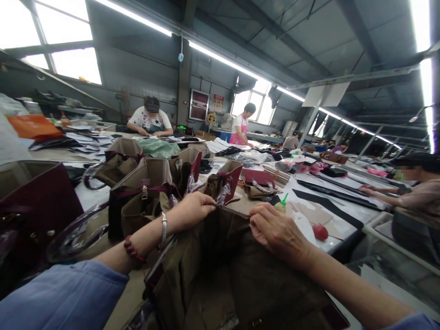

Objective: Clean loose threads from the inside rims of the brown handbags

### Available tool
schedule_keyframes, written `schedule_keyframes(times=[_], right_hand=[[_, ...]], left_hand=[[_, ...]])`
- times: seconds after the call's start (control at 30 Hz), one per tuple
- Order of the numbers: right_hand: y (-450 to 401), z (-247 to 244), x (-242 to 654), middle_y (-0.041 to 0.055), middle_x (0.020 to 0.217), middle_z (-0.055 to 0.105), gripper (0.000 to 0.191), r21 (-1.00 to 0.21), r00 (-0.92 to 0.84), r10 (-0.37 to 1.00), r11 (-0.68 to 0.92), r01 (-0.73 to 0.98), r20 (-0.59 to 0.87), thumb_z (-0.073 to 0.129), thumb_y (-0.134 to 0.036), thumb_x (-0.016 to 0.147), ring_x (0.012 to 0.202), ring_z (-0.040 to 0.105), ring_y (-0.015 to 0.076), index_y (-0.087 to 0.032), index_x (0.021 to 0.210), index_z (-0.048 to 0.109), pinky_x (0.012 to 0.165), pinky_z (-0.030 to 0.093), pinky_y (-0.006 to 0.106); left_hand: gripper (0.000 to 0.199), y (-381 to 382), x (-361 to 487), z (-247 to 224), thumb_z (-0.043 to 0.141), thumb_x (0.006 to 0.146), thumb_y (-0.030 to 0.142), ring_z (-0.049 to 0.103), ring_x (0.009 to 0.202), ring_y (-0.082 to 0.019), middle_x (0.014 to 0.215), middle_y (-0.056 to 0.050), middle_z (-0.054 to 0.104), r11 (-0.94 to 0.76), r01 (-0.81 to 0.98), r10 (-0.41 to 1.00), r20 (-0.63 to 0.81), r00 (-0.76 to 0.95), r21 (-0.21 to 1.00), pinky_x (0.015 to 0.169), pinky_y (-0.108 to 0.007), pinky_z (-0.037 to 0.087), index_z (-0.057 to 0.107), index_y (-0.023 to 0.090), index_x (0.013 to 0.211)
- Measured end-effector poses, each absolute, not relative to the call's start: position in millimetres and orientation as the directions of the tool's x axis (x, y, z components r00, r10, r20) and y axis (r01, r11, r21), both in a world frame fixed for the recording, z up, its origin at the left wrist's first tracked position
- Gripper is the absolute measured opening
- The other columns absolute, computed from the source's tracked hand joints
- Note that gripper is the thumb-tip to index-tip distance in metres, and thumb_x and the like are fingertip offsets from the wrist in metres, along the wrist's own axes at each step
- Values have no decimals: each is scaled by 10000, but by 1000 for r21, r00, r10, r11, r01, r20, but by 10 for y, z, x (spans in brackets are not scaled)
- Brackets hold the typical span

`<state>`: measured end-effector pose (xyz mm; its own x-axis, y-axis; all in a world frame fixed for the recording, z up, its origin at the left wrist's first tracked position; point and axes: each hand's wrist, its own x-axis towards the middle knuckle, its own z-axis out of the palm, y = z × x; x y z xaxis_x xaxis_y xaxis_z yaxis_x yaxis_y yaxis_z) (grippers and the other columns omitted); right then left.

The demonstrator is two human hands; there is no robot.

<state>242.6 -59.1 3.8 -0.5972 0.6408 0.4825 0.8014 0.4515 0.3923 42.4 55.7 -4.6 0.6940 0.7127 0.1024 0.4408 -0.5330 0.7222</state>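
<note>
A large olive-brown handbag (pixel 213 270) stands mouth up close in front of me, its fabric lining and an inner pocket showing. My left hand (pixel 195 210) pinches the far rim between thumb and fingers. Farther right on the same rim, my right hand (pixel 275 229) grips the edge with its fingers curled. The rim between the two hands is stretched nearly straight. Beyond my left arm stands an open bag (pixel 144 183) with a beige inside and a zip pull. The lower outside of the handbag is hidden from me.
A dark red bag (pixel 37 197) stands at the far left. Several more bags, a green-tipped bottle (pixel 282 201), a red ball-like object (pixel 320 232) and black strips (pixel 330 208) lie on the long table. Co-workers sit or stand around it; a crate (pixel 398 247) is at right.
</note>
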Motion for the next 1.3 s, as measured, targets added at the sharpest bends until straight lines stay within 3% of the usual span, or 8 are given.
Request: schedule_keyframes(times=[0.13,0.33,0.53,0.67,0.9,1.07,1.3], right_hand=[[-645,48,2473,86,841,547,80,327,-547,641,440,836,538,479,-167,792,837,479,191,-114,764,531,760,443,317],[-635,56,2503,72,874,564,97,385,-616,611,481,788,498,485,-154,810,907,471,196,-122,848,568,822,426,321],[-557,69,2529,94,910,574,184,463,-664,566,477,747,488,448,-113,831,907,480,202,-90,967,569,782,441,309],[-524,90,2509,99,888,591,207,532,-718,525,486,693,456,401,-97,851,876,494,203,-78,945,585,717,449,303],[-483,96,2498,78,797,597,187,547,-713,525,463,697,464,416,-98,845,792,505,192,-91,859,602,631,431,288],[-390,101,2441,56,769,578,160,537,-707,534,465,704,463,476,-160,829,742,480,172,-101,937,578,614,413,279],[-326,100,2330,31,655,505,188,555,-742,539,502,663,399,405,-103,841,659,431,154,-132,743,563,553,352,273]], left_hand=[[276,531,458,-30,432,708,275,593,756,-187,743,-30,670,-552,455,716,116,689,699,660,-236,407,661,156,806],[272,501,496,-10,431,708,256,593,748,-182,744,-37,669,-567,460,722,143,677,683,649,-234,402,664,152,802],[273,477,512,7,423,705,241,594,734,-181,724,-37,667,-534,466,738,119,664,706,632,-231,403,662,144,794],[272,474,527,2,423,704,237,593,735,-182,732,-40,667,-525,469,747,120,654,710,647,-235,406,661,142,795],[271,438,543,-2,424,708,238,592,709,-171,721,-39,665,-492,488,768,95,634,721,635,-232,402,661,147,799],[268,428,538,-28,426,712,254,589,695,-168,703,-35,663,-498,499,780,115,615,709,619,-228,399,663,149,783],[278,426,534,-38,423,699,241,591,730,-177,716,-47,667,-503,510,791,133,598,698,647,-228,407,667,142,788]])
